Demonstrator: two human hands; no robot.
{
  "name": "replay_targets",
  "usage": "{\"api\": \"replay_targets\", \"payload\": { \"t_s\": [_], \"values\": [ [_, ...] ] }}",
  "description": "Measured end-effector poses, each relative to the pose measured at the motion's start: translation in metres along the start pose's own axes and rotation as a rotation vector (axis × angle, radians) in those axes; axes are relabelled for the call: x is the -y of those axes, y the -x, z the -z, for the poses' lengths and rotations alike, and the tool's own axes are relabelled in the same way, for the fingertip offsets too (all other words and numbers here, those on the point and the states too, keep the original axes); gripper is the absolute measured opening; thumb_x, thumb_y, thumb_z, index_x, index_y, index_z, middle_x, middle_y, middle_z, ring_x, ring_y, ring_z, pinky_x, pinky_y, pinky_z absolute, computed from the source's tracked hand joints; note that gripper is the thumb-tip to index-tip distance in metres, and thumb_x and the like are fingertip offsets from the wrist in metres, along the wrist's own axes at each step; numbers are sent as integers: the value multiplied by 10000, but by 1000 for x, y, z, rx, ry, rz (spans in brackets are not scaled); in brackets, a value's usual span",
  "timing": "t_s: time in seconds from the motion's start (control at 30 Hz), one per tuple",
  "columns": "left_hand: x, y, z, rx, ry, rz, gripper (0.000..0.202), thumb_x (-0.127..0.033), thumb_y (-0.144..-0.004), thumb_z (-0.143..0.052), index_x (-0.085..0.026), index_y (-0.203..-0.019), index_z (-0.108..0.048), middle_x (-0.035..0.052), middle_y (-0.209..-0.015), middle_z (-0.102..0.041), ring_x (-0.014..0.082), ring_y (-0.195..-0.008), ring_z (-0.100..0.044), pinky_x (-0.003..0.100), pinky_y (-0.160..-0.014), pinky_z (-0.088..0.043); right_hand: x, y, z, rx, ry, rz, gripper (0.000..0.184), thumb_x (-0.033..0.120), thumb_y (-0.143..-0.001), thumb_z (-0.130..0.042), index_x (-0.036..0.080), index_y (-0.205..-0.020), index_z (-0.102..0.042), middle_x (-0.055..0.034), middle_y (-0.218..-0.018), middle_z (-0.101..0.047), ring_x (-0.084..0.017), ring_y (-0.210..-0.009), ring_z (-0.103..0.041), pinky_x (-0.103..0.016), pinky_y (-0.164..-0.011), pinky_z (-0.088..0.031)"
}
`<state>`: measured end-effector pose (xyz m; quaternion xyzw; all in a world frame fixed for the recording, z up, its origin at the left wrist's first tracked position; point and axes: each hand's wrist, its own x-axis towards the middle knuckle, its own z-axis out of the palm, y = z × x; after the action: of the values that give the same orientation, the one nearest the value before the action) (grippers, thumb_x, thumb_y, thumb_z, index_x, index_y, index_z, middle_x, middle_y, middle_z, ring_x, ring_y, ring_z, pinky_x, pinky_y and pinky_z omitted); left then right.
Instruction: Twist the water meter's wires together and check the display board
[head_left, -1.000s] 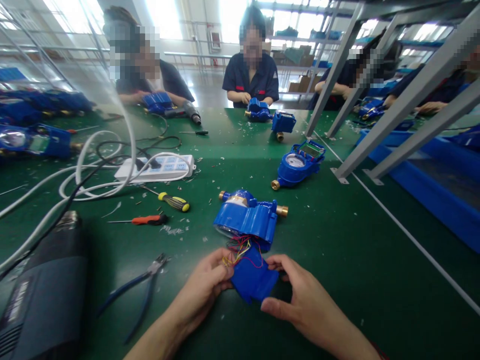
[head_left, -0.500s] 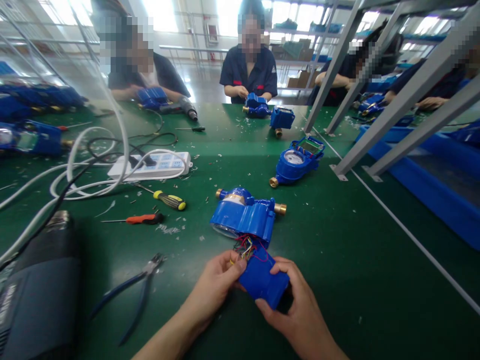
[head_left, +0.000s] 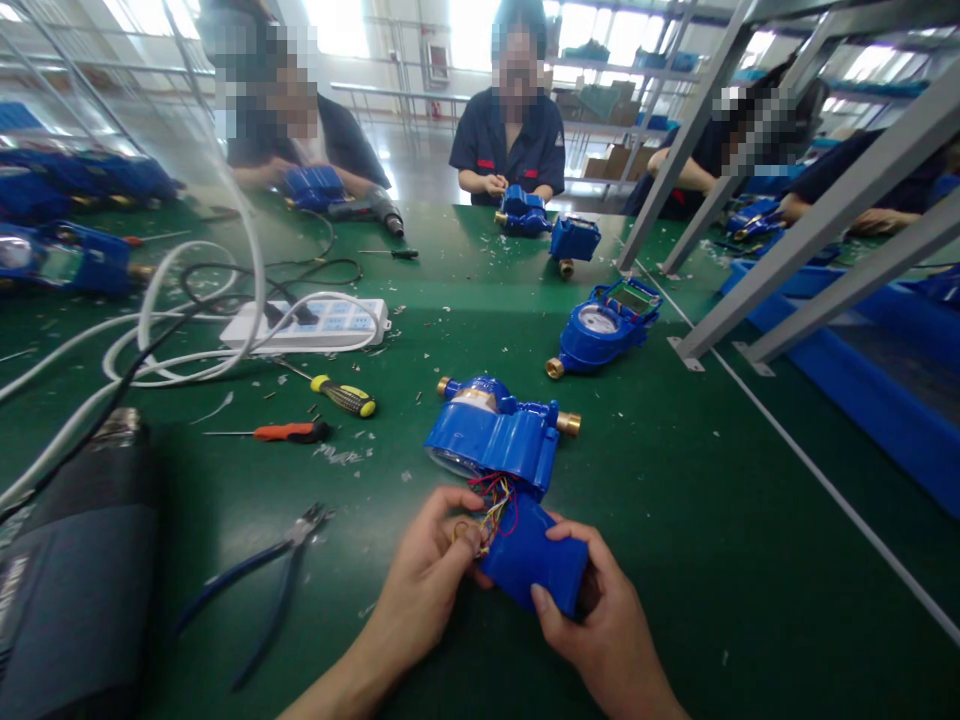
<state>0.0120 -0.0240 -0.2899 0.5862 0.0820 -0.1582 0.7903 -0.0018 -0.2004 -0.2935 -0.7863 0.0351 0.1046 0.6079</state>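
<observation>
Blue module (head_left: 534,556) clamped in right hand (head_left: 600,625) grip; left hand (head_left: 427,585) pinches its wires (head_left: 491,505).

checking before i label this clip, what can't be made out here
Head view only:
- Underside of the small blue housing: covered by the right hand and left hand.
- Where the coloured wires end: hidden inside the blue meter.
- Dark tool: cut off by the left edge.
- Dial reading: too small.
</observation>
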Motion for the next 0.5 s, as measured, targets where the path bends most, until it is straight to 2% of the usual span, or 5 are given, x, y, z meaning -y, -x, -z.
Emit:
{"api": "replay_targets", "payload": {
  "t_s": [0.3,0.5],
  "values": [
    [-7,1,3,21,-20,-9,202,-336,-848,-499,-179,-975,-481,21,-756,-599,133,-671,-547,259,-583,-493,1,2,-1,-28,-73,-73,374,236,-654,-652,204,-985,-480,-68,-959,-643,-194,-776,-627,-263,-638,-511],
    [-14,4,11,-64,-78,-47,187,-331,-835,-534,-180,-944,-519,11,-722,-633,118,-656,-581,229,-624,-471,2,1,1,12,-262,-133,365,356,-674,-677,197,-953,-503,2,-747,-607,-144,-641,-562,-243,-589,-476]
  ]
}}
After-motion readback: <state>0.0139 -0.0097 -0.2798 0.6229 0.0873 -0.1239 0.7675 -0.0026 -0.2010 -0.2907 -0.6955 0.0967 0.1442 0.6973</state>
